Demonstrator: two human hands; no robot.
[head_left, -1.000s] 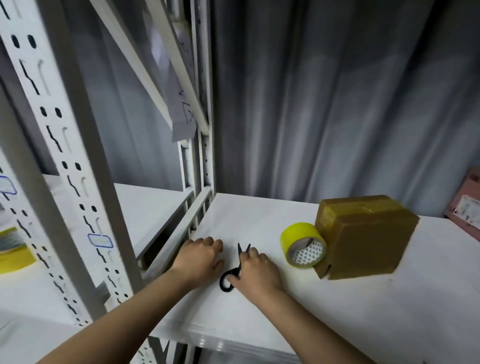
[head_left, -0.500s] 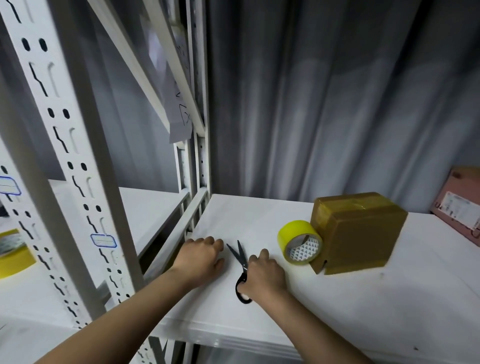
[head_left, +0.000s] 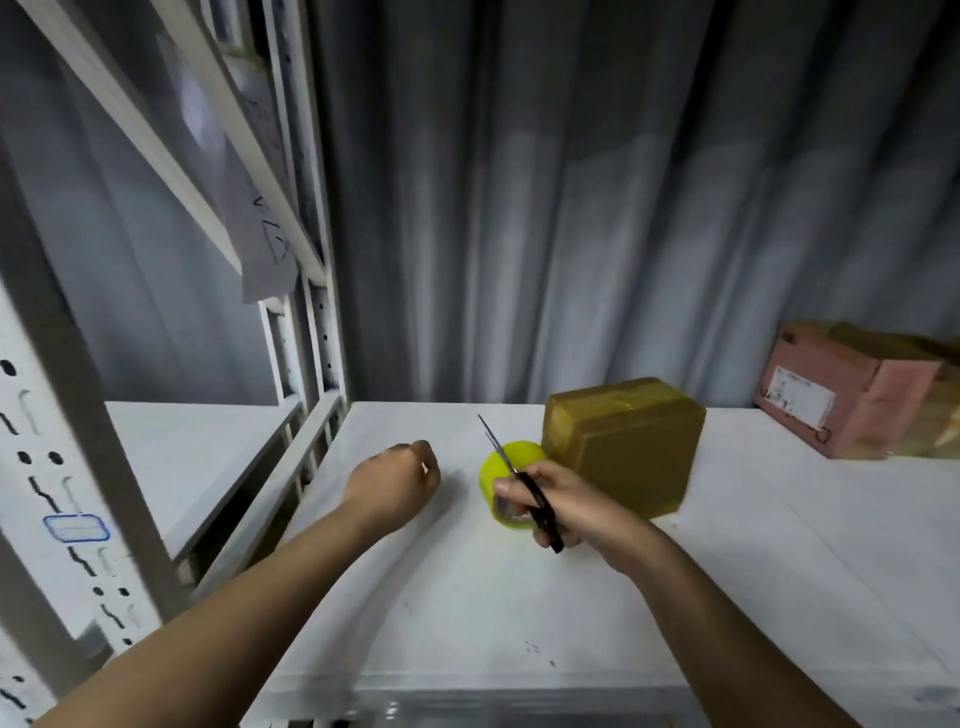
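One left hand (head_left: 395, 483) is resting on the white shelf (head_left: 467, 613), its fingers curling into a fist around nothing. One right hand (head_left: 571, 506) is gripping one pair of black scissors (head_left: 535, 500) by the handles, the blades pointing up and away across one yellow tape roll (head_left: 530, 451). One brown taped box (head_left: 623, 447) is standing just beside the roll, and one pink box (head_left: 852, 400) is sitting well apart.

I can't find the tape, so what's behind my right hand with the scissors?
A yellow tape roll stands on edge on the white shelf behind the right hand and the scissors, with a brown taped box behind it. The hand covers the roll's lower right side.
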